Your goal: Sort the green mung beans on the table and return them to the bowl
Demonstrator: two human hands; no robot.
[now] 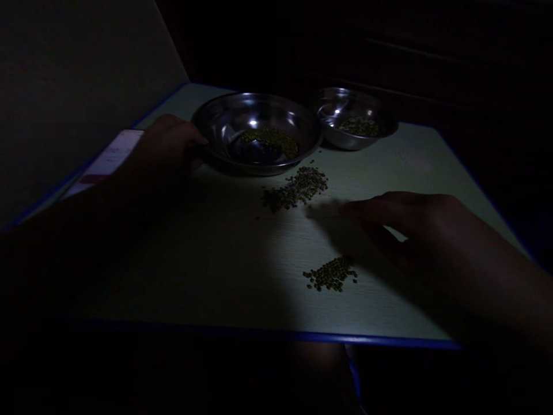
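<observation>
My left hand (173,138) is closed on the left rim of a wide stainless steel bowl (216,135). Small greenish seeds, like mung beans (274,139), lie in that bowl. My right hand (410,222) hovers low over the table's right side, fingers stretched leftward and a gap showing below them; nothing is visible in it. Just left of its fingertips lies a loose pile of seeds (298,187) mixed with whitish bits. Nearer the front edge is a smaller pile of greenish seeds (332,274), in front of my right hand and apart from it.
A second steel bowl (345,140) stands at the back right, holding seeds mixed with pale bits. Behind my left forearm lies a phone with a lit screen (114,153). The pale table (242,288) has a blue edge, with a wall at left. Much of the scene is dark.
</observation>
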